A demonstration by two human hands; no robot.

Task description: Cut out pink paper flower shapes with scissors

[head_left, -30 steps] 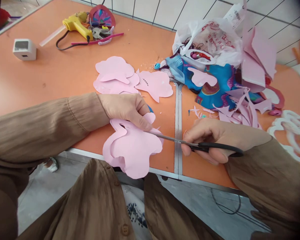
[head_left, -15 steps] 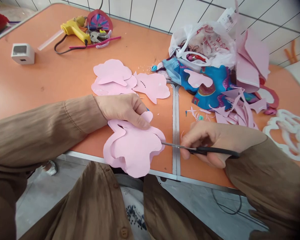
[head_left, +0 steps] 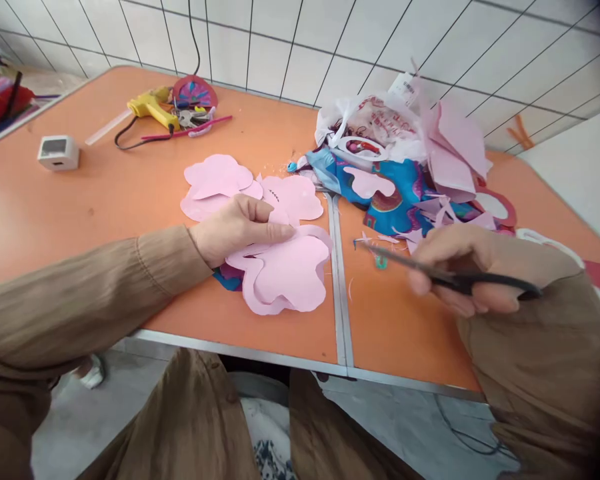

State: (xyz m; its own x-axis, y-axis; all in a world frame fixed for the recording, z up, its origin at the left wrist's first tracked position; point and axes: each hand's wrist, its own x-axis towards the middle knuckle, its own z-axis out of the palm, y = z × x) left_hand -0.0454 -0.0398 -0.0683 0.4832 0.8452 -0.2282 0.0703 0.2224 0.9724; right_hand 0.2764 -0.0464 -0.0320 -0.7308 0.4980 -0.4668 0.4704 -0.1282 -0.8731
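Observation:
My left hand pinches a pink paper cutout between thumb and fingers. Its wavy outer strip is partly cut apart from the inner shape and curls round it. In my right hand is a pair of black-handled scissors, blurred by motion, with the blades pointing left and apart from the paper. Just beyond my left hand lie more pink paper shapes, some overlapping; one, a marked pink shape, has a small dark row of marks.
A yellow glue gun and a white cube-shaped device are at the left. At the back right, a plastic bag, blue patterned cloth, folded pink paper and scraps are heaped. A metal seam crosses the orange table.
The scissors have come away from the pink cutout and moved right with my right hand. My left hand still holds the cutout, now lifted slightly and turned. The camera view has tilted up.

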